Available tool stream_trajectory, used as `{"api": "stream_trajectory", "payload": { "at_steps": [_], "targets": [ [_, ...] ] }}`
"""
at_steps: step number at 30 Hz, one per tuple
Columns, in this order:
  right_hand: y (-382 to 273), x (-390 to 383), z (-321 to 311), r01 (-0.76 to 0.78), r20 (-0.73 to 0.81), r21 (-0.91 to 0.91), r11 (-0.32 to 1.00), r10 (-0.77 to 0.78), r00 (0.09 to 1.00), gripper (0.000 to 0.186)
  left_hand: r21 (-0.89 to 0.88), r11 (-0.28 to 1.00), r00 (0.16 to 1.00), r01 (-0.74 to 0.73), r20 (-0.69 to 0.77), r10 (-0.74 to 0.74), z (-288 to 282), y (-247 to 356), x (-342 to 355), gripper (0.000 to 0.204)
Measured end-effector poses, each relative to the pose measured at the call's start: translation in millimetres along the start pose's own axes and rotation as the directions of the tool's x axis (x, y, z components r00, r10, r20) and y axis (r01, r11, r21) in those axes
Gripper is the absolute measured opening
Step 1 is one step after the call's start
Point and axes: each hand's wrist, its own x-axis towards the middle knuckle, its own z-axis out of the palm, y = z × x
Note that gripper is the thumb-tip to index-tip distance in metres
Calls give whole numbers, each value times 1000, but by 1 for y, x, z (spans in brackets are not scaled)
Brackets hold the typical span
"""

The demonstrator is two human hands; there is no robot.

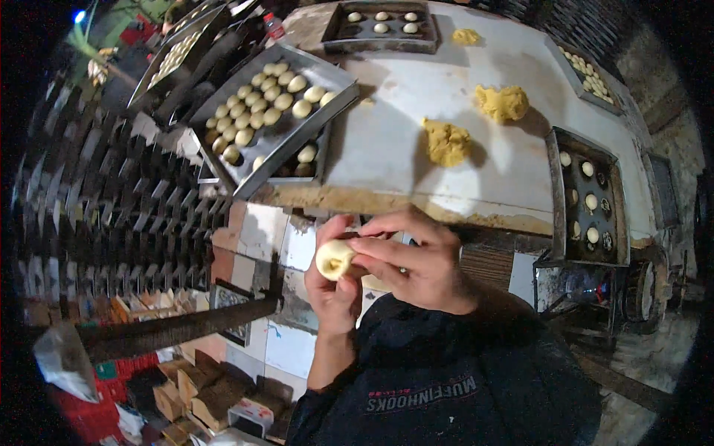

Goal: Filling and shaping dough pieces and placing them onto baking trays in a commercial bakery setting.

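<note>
Both hands, the left hand (332, 286) cupping and the right hand (413, 260) pinching, hold a pale dough ball (335, 259), seemingly mid-shaping, likely needing sealing near the tabletop (394, 134).

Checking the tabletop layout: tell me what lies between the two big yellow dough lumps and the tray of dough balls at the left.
In the head view, only bare white tabletop lies between the yellow dough lumps and the left tray.

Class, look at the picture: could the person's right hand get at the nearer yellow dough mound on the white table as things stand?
Probably yes, once freed. The right hand and left hand both grip a dough ball. The nearer yellow mound lies on the white table beyond, nothing between.
</note>
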Motion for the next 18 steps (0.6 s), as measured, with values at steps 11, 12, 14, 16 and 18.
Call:
{"api": "stream_trajectory", "payload": {
  "at_steps": [11, 12, 14, 16, 18],
  "targets": [
    [-91, -33, 50, -191, 286, 66, 979, 165, 944, 31, 941, 159, 896, -300, 220, 386, -44, 46, -85, 69],
    [-90, -37, 50, -203, 282, 52, 978, 181, 942, 31, 937, 174, 899, -304, 222, 377, -38, 46, -85, 69],
    [-78, -42, 42, 44, 187, -43, 998, -35, 982, 31, 462, 851, 923, -251, -149, 354, -18, 40, -81, 67],
    [-74, -37, 20, 20, 180, -56, 998, -10, 984, 32, 35, 999, 982, -38, -182, 44, -8, 35, -82, 57],
    [-78, -38, -8, -163, 123, 53, 985, 155, 980, 31, -170, 985, 1000, 18, -14, -20, 0, 23, -80, 58]
  ]
}}
